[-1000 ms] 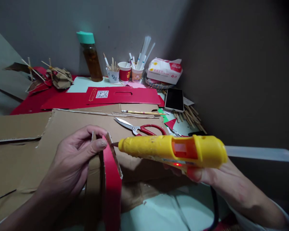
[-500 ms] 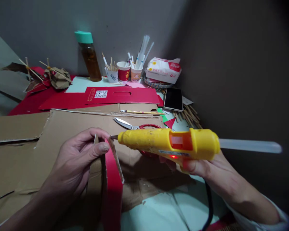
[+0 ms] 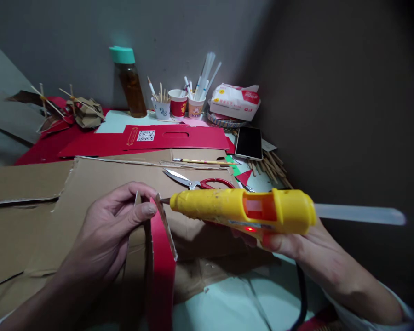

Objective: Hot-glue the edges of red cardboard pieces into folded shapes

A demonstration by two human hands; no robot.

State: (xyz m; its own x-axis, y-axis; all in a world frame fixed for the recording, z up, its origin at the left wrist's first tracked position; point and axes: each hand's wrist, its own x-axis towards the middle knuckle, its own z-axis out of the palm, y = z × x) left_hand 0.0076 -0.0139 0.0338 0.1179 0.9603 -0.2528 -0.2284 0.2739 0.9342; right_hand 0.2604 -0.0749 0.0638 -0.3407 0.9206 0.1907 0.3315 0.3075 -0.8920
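Observation:
My left hand (image 3: 120, 225) pinches a folded cardboard strip (image 3: 162, 271), red on its outer face and brown on the other, near its upper end. A narrow brown flap of the strip slants down to the right. In my right hand (image 3: 286, 246) is a yellow hot glue gun (image 3: 224, 204), its red light lit and a clear glue stick (image 3: 362, 214) poking out of the back. The metal nozzle points left, at or very close to the flap's top edge. Behind the gun lie scissors (image 3: 210, 183) with red handles, partly covered by it.
Brown cardboard sheets (image 3: 100, 184) cover the table, with a pencil (image 3: 203, 161) and red card (image 3: 193, 138) beyond. A phone (image 3: 249, 143) rests by wooden sticks (image 3: 272, 165). Along the wall stand a bottle (image 3: 131, 87), paper cups (image 3: 178, 105) and a tissue pack (image 3: 234, 101). A black cord (image 3: 301, 294) hangs below the gun.
The glue gun has dropped slightly, and its nozzle sits a little lower along the flap's edge. My left hand keeps nearly the same hold on the strip. The view has shifted slightly.

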